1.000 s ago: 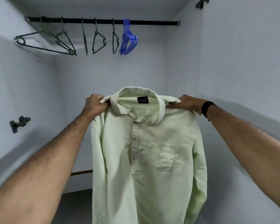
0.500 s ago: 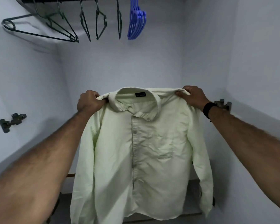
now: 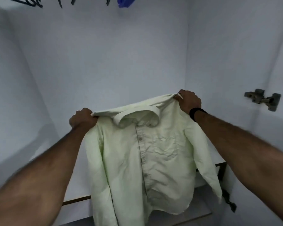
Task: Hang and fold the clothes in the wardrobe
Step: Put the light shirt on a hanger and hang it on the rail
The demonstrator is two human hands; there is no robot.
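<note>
A pale green button-up shirt (image 3: 153, 160) hangs in front of me inside the white wardrobe, front side towards me, buttoned, collar at the top. My left hand (image 3: 82, 119) grips its left shoulder seam. My right hand (image 3: 189, 100), with a black band on the wrist, grips the other shoulder, held a little higher. The sleeves dangle at both sides and the hem reaches down near the wardrobe's lower shelf (image 3: 201, 207).
At the top edge only the bottoms of several dark hangers (image 3: 34, 4) and the blue hangers (image 3: 126, 1) show. A metal door hinge (image 3: 263, 99) sits on the right wall. The shelf's wooden front edge (image 3: 75, 199) runs low at left.
The view has tilted down, so the rail has left the frame. Both hands have lowered the shirt towards the shelf, and the right hand now sits higher than the left.
</note>
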